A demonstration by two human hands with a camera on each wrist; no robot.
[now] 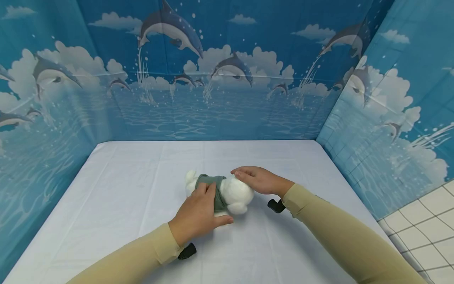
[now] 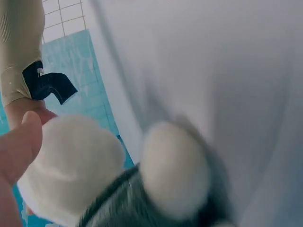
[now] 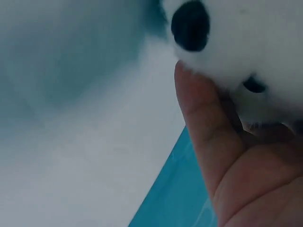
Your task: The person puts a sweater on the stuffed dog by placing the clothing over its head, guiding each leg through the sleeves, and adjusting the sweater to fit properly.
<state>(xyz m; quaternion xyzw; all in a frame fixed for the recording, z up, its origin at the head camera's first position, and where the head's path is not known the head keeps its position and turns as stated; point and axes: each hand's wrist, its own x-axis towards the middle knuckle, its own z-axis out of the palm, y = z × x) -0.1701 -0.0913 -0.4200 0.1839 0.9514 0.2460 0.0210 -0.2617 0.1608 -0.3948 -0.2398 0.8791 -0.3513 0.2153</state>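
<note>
A white plush toy (image 1: 237, 194) in a grey-green garment (image 1: 220, 196) lies on its side on the table, its round head to the right. My left hand (image 1: 198, 211) holds it round the clothed body, with the thumb stretched out along the near side. Against the head rests my right hand (image 1: 261, 180), its fingers extended over the far side. From the right wrist, dark facial features show on the white plush face (image 3: 279, 42), and a straight digit (image 3: 203, 109) touches it. The left wrist view has a white, rounded limb (image 2: 175, 170) beside the garment.
A white cloth covers the table (image 1: 117, 189). Blue dolphin-print curtains (image 1: 220, 106) stand along the back and sides. White tiles (image 1: 425, 225) appear at the lower right. Black wrist mounts (image 1: 276, 205) hang under both sleeves.
</note>
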